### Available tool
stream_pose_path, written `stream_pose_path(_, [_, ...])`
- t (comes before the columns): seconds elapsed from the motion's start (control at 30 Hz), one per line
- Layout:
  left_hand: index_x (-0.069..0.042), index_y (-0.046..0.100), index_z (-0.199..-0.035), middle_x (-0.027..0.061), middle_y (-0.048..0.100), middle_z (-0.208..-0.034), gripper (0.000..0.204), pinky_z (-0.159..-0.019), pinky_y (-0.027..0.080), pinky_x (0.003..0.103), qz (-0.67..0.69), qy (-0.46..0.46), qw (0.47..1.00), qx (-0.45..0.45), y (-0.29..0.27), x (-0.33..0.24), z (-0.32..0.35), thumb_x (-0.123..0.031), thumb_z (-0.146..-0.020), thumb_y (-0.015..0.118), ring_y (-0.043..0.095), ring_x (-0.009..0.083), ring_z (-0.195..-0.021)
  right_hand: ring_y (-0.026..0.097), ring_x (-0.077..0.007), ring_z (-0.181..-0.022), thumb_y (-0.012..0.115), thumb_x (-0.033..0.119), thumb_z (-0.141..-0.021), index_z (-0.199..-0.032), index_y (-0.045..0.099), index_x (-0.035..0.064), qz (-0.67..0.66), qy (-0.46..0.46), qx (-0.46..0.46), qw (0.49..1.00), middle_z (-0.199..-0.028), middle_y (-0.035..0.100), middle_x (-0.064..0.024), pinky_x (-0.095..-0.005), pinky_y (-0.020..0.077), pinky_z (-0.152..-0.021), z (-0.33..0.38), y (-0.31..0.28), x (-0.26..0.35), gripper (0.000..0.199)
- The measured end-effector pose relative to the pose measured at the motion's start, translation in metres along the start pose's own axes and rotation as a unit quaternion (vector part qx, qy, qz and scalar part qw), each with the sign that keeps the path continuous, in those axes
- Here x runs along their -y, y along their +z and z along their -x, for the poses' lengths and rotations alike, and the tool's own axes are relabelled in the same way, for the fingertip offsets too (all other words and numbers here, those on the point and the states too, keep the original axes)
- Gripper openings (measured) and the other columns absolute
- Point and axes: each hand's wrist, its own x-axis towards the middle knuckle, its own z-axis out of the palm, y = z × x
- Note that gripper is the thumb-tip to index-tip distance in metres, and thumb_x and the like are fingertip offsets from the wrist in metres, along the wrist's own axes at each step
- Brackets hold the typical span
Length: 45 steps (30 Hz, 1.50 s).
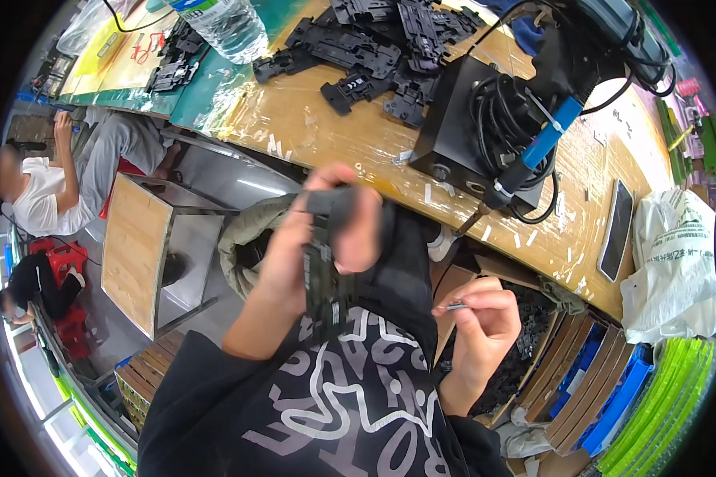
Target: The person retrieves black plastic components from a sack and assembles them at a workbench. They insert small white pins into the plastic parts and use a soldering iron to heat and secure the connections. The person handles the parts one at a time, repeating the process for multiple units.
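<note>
My left hand point(282, 266) is closed around a dark plastic part point(328, 278), held upright in front of my chest. Motion blurs the hand's fingertips and the part's upper end. To the right and lower, my right hand point(485, 322) pinches a small, thin grey piece point(456, 307) between thumb and fingertips; its exact kind is too small to make out. The two hands are apart. Beyond them, a pile of black moulded plastic parts point(358, 56) lies on the workbench point(310, 111).
A soldering iron with a blue handle point(550, 131) rests by a black box point(453, 119), its cable coiled there. A phone point(616, 230) and white plastic bag point(672, 266) lie at the right. A water bottle point(229, 32) stands far left. Two people sit beyond a wooden-topped stand point(135, 246).
</note>
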Motion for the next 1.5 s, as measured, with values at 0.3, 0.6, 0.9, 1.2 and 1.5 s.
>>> stream_pose_path(0.3, [-0.004, 0.036, -0.103, 0.0112, 0.046, -0.075, 0.021, -0.034, 0.034, 0.020, -0.008, -0.352, 0.935, 0.035, 0.009, 0.044, 0.014, -0.015, -0.086, 0.042, 0.043, 0.0115, -0.047, 0.051, -0.0185, -0.077, 0.066, -0.006, -0.062, -0.074, 0.055, 0.0018, 0.096, -0.082, 0.059, 0.990, -0.077, 0.056, -0.0093, -0.0279, 0.0406, -0.067, -0.005, -0.007, 0.005, 0.017])
stream_pose_path(0.6, [-0.002, 0.045, -0.098, 0.0030, 0.037, -0.077, 0.021, -0.063, 0.032, 0.025, -0.216, -0.043, 0.973, 0.073, 0.010, 0.048, 0.008, -0.017, -0.084, 0.040, 0.037, 0.0128, -0.066, 0.048, -0.0196, -0.088, 0.062, -0.001, -0.067, -0.075, 0.052, 0.0028, -0.017, -0.031, -0.036, 0.999, -0.089, 0.050, -0.0101, -0.0353, 0.0396, -0.081, 0.000, -0.017, -0.007, 0.014])
stream_pose_path(0.9, [-0.007, 0.049, -0.100, 0.0021, 0.043, -0.080, 0.022, -0.059, 0.032, 0.023, -0.027, 0.111, 0.986, 0.123, 0.005, 0.042, -0.013, -0.019, -0.083, 0.040, 0.037, 0.0105, -0.064, 0.049, -0.0209, -0.095, 0.057, -0.005, -0.071, -0.080, 0.051, 0.0014, -0.199, 0.159, 0.021, 0.967, -0.103, 0.047, -0.0131, -0.0367, 0.0400, -0.085, 0.012, -0.009, -0.031, 0.012])
stream_pose_path(1.2, [-0.013, 0.055, -0.089, -0.0013, 0.052, -0.081, 0.017, -0.064, 0.034, 0.026, -0.009, 0.066, 0.955, 0.289, 0.007, 0.040, -0.026, -0.022, -0.086, 0.041, 0.043, 0.0125, -0.068, 0.053, -0.0209, -0.087, 0.055, -0.003, -0.074, -0.082, 0.049, 0.0009, -0.231, 0.175, -0.006, 0.957, -0.092, 0.053, -0.0160, -0.0312, 0.0429, -0.077, 0.014, -0.007, -0.028, 0.011])
stream_pose_path(1.5, [0.002, 0.030, -0.120, 0.0228, 0.031, -0.125, 0.104, -0.091, 0.033, 0.040, -0.234, -0.211, 0.944, 0.095, -0.003, 0.029, 0.000, -0.055, -0.044, 0.072, 0.038, 0.0281, -0.112, 0.056, -0.0229, -0.080, 0.057, -0.005, -0.073, -0.081, 0.049, -0.0003, -0.161, 0.047, -0.036, 0.985, -0.087, 0.056, -0.0187, -0.0320, 0.0452, -0.075, 0.003, -0.026, -0.025, 0.012])
